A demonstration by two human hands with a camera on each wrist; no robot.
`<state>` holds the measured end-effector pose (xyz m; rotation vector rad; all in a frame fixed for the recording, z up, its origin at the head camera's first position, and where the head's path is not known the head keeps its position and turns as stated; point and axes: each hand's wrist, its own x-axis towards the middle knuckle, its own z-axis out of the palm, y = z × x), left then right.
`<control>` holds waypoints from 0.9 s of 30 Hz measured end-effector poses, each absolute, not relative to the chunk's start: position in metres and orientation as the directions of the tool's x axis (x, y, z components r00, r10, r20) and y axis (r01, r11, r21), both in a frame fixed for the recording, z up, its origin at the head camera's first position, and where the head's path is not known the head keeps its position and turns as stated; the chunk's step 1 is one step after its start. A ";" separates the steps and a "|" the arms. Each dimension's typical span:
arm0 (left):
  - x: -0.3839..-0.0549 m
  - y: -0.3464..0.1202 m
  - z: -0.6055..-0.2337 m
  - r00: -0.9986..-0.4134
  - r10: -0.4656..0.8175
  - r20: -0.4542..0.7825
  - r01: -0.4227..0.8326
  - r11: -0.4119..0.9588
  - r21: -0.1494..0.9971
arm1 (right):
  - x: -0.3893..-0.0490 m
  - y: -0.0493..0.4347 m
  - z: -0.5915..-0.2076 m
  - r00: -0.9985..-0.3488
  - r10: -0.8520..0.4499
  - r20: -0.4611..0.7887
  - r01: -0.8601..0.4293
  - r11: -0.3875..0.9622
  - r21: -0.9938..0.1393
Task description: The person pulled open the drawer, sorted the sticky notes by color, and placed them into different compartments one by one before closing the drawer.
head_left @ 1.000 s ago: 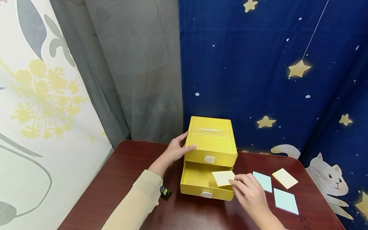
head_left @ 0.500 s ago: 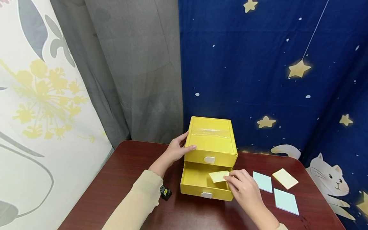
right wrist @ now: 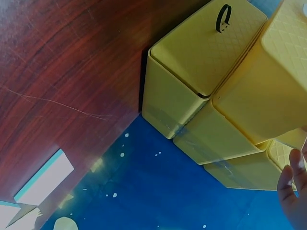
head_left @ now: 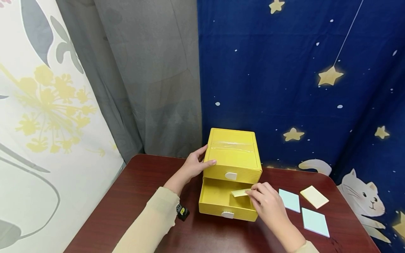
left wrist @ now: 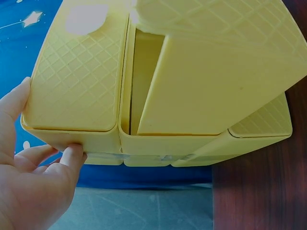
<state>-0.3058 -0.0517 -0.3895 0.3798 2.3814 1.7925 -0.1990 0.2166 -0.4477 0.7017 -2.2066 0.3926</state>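
Note:
A yellow two-drawer box (head_left: 233,154) stands on the dark red table (head_left: 133,196), its lower drawer (head_left: 221,205) pulled out. My left hand (head_left: 193,165) grips the box's left top edge, thumb on the top; the left wrist view shows that hand (left wrist: 33,177) against the yellow box (left wrist: 158,81). My right hand (head_left: 264,202) pinches a pale yellow note pad (head_left: 239,193) and holds it inside the open drawer at its right side. In the right wrist view the yellow box (right wrist: 216,96) fills the frame and only fingertips (right wrist: 293,184) show.
Two light blue pads (head_left: 290,200) (head_left: 314,221) and one pale yellow pad (head_left: 314,196) lie on the table right of the box. A small black and yellow object (head_left: 182,212) sits by my left sleeve. Curtains hang behind the table.
My right hand has carried the pale yellow pad leftward and down, from above the drawer's right front corner into the open lower drawer. The left hand has stayed on the box.

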 end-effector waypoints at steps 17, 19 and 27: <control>-0.306 -0.051 -0.389 -0.959 0.280 0.037 0.115 0.265 0.957 | -0.209 0.218 -0.445 -0.559 -0.436 0.705 -0.587 0.809 0.035; -0.306 -0.051 -0.389 -0.959 0.281 0.038 0.116 0.267 0.957 | -0.210 0.218 -0.446 -0.570 -0.443 0.692 -0.583 0.812 0.040; -0.306 -0.052 -0.388 -0.960 0.279 0.034 0.112 0.267 0.957 | -0.211 0.217 -0.445 -0.598 -0.464 0.653 -0.580 0.813 0.046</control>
